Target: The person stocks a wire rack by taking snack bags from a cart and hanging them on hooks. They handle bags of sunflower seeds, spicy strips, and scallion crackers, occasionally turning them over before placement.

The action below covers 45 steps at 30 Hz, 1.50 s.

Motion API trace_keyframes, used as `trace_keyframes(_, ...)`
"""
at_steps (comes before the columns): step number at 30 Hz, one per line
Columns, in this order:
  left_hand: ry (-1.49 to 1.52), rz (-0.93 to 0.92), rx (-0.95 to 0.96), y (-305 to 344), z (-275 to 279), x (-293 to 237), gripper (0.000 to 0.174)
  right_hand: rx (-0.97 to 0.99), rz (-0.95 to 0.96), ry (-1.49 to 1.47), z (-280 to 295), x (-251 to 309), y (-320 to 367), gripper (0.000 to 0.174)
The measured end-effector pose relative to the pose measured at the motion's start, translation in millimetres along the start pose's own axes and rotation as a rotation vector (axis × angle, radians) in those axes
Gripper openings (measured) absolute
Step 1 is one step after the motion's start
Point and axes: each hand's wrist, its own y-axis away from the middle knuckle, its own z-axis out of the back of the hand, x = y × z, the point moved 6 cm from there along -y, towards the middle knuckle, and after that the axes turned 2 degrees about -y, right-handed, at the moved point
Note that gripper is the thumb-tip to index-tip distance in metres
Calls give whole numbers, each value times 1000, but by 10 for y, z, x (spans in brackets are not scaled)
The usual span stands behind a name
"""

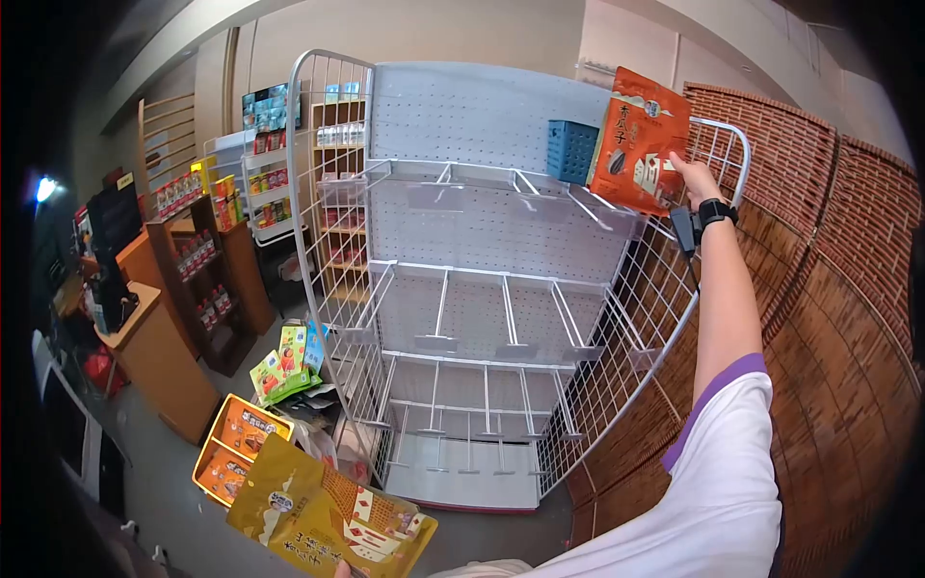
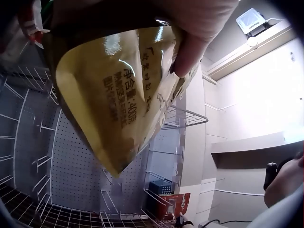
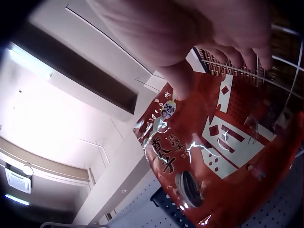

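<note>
My right hand (image 1: 696,183) is at the right edge of a red-orange bag (image 1: 631,144), high at the right of the rack. Its thumb lies on the printed front in the right wrist view, and the other fingers (image 3: 242,57) reach past the bag's edge. My left hand (image 2: 194,23) grips a gold bag (image 2: 114,90), the thumb on its printed face. Low in the head view the same gold bag (image 1: 328,511) is tilted, with only a little of the hand showing below it. A blue basket (image 1: 570,151) stands just left of the red-orange bag.
The pegboard rack (image 1: 462,116) has rows of metal hooks and wire-grid sides. An orange box (image 1: 241,448) and green packets (image 1: 289,361) are at its lower left. Shelves of goods (image 1: 198,255) stand farther left, with a brick-patterned screen (image 1: 761,125) at the right.
</note>
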Motion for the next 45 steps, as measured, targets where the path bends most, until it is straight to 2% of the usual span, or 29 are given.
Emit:
trace_keyframes(2, -19, -23, -14, 89, -139, 47, 24, 84, 8, -129, -63, -65, -195, 79)
trace_keyframes(4, -37, -46, -31, 162, -296, 37, 24, -22, 6, -159, -124, 134, 126, 73)
trace_keyframes(5, -25, -26, -40, 187, -348, 42, 23, -61, 34, -145, -94, -12, -197, 63)
trace_keyframes(8, -19, -29, -22, 149, -243, 109, 22, 0, 18, -323, -36, -200, -577, 54)
trace_keyframes(9, -28, -48, 9, 133, -210, 126, 21, 1, 47, -337, -52, -128, -472, 40)
trace_keyframes(10, -24, -50, 5, 185, -344, 75, 21, 7, 48, -337, -54, -109, -400, 40)
trace_keyframes(12, -26, -86, -124, 276, -530, -47, 21, 15, 177, -359, -38, 14, -232, 34)
trace_keyframes(14, -23, -80, -68, 89, -229, 61, 21, 44, 171, -404, -74, 50, -156, 33)
trace_keyframes(16, -25, -70, -11, 22, -198, 70, 20, -41, 328, -412, -42, 170, -89, 35)
trace_keyframes(18, 10, -74, 25, -23, -211, 8, 21, -250, 405, -438, 0, 279, -33, 37)
trace_keyframes(20, -17, -79, 12, -18, -272, -93, 21, -267, 458, -462, 20, 554, 203, 41)
trace_keyframes(22, -40, -83, 4, -37, -251, -155, 21, -401, 653, -413, 174, 835, 405, 43)
trace_keyframes(24, -75, -104, 65, -117, -196, -191, 22, -275, 761, -673, 302, 1074, 659, 44)
trace_keyframes(25, -80, -99, 65, -209, -112, -167, 22, -228, 764, -702, 349, 1183, 861, 49)
trace_keyframes(26, -32, -90, 127, -320, -27, -119, 14, -178, 762, -730, 396, 1252, 1077, 54)
trace_keyframes(27, 17, -80, 182, -348, 47, -96, 9, -130, 718, -722, 418, 1262, 1269, 55)
trace_keyframes(28, -13, -110, 141, -268, -152, -181, 16, -72, 666, -717, 392, 1245, 1475, 57)
trace_keyframes(29, -42, -139, 86, -222, -355, -270, 31, 20, 574, -689, 303, 1215, 1722, 55)
trace_keyframes(30, -79, -134, 105, -219, -412, -307, 34, 124, 479, -660, 160, 1134, 1976, 53)
trace_keyframes(33, -170, -121, 47, -283, -471, -326, 40, 168, 279, -530, -187, 470, 2504, 44)
trace_keyframes(34, -161, -87, 110, -337, -472, -319, 40, 175, 229, -472, -347, 162, 2762, 43)
trace_keyframes(36, -204, -28, 146, -371, -525, -334, 42, 503, 39, -527, -1020, -280, 3515, 43)
trace_keyframes(38, -228, 17, 229, -430, -592, -341, 44, 747, -168, -583, -1677, -639, 4326, 45)
trace_keyframes(40, -323, 64, 305, -548, -479, -214, 48, 828, -478, -672, -2085, -1184, 4977, 46)
trace_keyframes(42, -493, 129, 315, -510, -465, -203, 53, 862, -675, -688, -2279, -1487, 5538, 46)
trace_keyframes(43, -532, 45, 291, -496, -482, -231, 57, 873, -737, -707, -2344, -1579, 5760, 45)
trace_keyframes(45, -541, 16, 280, -562, -286, -109, 56, 877, -841, -720, -2414, -1699, 6126, 44)
